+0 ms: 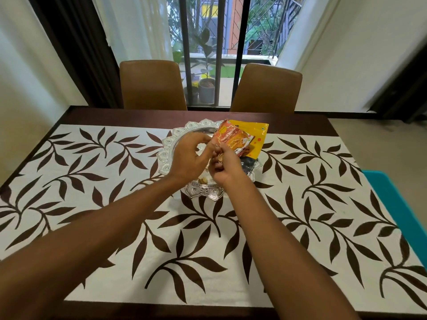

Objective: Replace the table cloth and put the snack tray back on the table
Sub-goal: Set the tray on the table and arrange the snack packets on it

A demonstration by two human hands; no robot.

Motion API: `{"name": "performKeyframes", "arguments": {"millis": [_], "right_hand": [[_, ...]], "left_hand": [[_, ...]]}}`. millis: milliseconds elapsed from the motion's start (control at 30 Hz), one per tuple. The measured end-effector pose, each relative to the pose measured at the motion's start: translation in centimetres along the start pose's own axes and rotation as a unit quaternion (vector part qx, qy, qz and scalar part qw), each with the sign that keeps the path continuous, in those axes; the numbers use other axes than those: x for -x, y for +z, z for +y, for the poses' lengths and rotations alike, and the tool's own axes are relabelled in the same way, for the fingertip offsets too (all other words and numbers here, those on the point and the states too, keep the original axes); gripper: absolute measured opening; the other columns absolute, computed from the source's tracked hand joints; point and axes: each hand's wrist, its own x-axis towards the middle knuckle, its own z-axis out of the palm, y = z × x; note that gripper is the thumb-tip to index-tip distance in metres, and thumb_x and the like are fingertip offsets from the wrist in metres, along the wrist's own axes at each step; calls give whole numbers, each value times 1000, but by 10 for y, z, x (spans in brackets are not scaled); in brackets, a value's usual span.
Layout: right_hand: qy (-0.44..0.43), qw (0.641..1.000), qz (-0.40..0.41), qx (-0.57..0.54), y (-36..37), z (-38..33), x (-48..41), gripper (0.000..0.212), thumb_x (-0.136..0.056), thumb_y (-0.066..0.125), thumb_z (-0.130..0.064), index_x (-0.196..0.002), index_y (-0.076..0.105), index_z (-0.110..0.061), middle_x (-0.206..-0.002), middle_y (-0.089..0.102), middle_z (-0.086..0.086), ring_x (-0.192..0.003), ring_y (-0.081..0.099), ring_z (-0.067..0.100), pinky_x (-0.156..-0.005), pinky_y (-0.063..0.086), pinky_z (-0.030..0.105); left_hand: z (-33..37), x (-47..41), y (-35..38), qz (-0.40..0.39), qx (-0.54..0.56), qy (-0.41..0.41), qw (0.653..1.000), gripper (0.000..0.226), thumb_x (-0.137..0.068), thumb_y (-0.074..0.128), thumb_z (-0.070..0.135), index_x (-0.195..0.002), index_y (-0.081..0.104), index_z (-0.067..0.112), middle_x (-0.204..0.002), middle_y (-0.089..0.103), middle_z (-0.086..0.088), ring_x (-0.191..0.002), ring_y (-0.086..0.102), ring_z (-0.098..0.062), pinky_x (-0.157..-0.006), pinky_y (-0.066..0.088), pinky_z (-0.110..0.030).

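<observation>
table [138,116]: dark wood, bare only as a strip at the far and near edges.
cloth [196,245]: white with brown leaves, lies flat over nearly the whole tabletop and looks smooth. I judge the swap done.
chairs [152,84]: two brown ones pushed in at the far edge, in front of a barred window.
teal item [397,204]: flat, past the right edge of the tabletop. Can't tell what it is.
tray [201,191]: silver with a scalloped rim, sits on the cloth mid-table, nearer the far edge. It is down on the cloth, so the task's thing is back in place.
left hand [191,155]: over the tray, fingers curled, thumb and fingertips pinching the left edge of the orange packet [233,139].
right hand [225,167]: over the tray's near-right part, fingers curled, pinching the same packet's lower edge. Two-handed hold is likely to steady or reseat it.
orange packet: lifted and tilted above the tray, overlapping the yellow packet [258,135].
yellow packet: at the far-right rim of the tray, propped up and sticking past it.
dark packet [248,163]: flat in the tray's right side, half hidden by the right hand.
small bits: tan pieces by the right fingers and near rim, too small to name.
stage: tidying the snacks, near the end.
risk: the loose packet could slide off the rim.
</observation>
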Motion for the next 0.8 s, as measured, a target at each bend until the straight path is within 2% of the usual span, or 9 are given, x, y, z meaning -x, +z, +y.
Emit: {"name": "performKeyframes", "arguments": {"millis": [133,200,233,300,400,500,633,700,800], "right_hand": [[-72,991,34,109,-5,-9,1,35,-104,52,-33,-72,48,-17,-54,43,-3,-38,30,5,-32,21,16],[-152,954,75,247,-7,-6,4,34,-103,51,-33,-73,50,-18,-59,43,0,-44,31,8,-39,25,22],[-203,920,95,321,-9,-3,5,36,-103,50,-34,-71,50,-18,-61,44,1,-48,34,10,-44,28,25],[-302,838,108,442,-15,3,4,45,-104,48,-37,-64,51,-18,-59,47,0,-50,39,8,-48,31,25],[-357,776,92,512,-24,13,-1,50,-106,44,-37,-61,50,-16,-57,48,0,-52,41,10,-50,30,28],[-380,743,95,542,-30,17,-8,53,-106,44,-37,-58,47,-15,-53,45,0,-49,38,11,-51,28,28],[-390,711,91,578,-29,19,-8,55,-107,43,-36,-54,42,-18,-50,42,-5,-46,35,8,-46,23,25],[-395,706,89,581,-30,19,-9,56,-107,44,-36,-54,42,-19,-49,43,-5,-46,36,8,-46,22,25],[-394,701,87,588,-31,20,-12,55,-107,44,-36,-54,42,-20,-50,44,-5,-46,36,8,-46,21,24]], "left_hand": [[-30,20,-9,-169,-65,-31,983,36,-96,48,46,-108,68,18,-102,67,4,-95,58,-10,-81,52,-40],[-39,33,-12,-265,-117,5,957,47,-98,38,54,-117,66,20,-109,67,4,-100,58,-12,-83,51,-39],[-41,38,-12,-295,-139,34,945,50,-99,35,55,-120,65,21,-112,66,4,-102,58,-12,-81,51,-36],[-40,43,-11,-312,-169,87,931,49,-102,32,53,-120,66,22,-112,66,5,-100,57,-11,-76,52,-34],[-38,44,-14,-302,-187,121,927,48,-101,32,47,-99,71,20,-96,65,3,-84,55,-11,-67,51,-36],[-40,50,-16,-290,-182,130,930,45,-100,36,45,-91,71,18,-84,63,4,-75,52,-11,-63,47,-30],[-40,44,-15,-294,-160,81,939,32,-97,39,42,-82,59,23,-75,51,7,-70,48,-12,-61,42,-30],[-38,34,-10,-337,-164,51,926,27,-99,40,38,-79,51,24,-73,50,4,-68,49,-14,-62,44,-35],[-40,20,-3,-400,-197,17,895,35,-102,40,38,-83,59,15,-75,58,-3,-67,55,-18,-66,49,-40]]}}
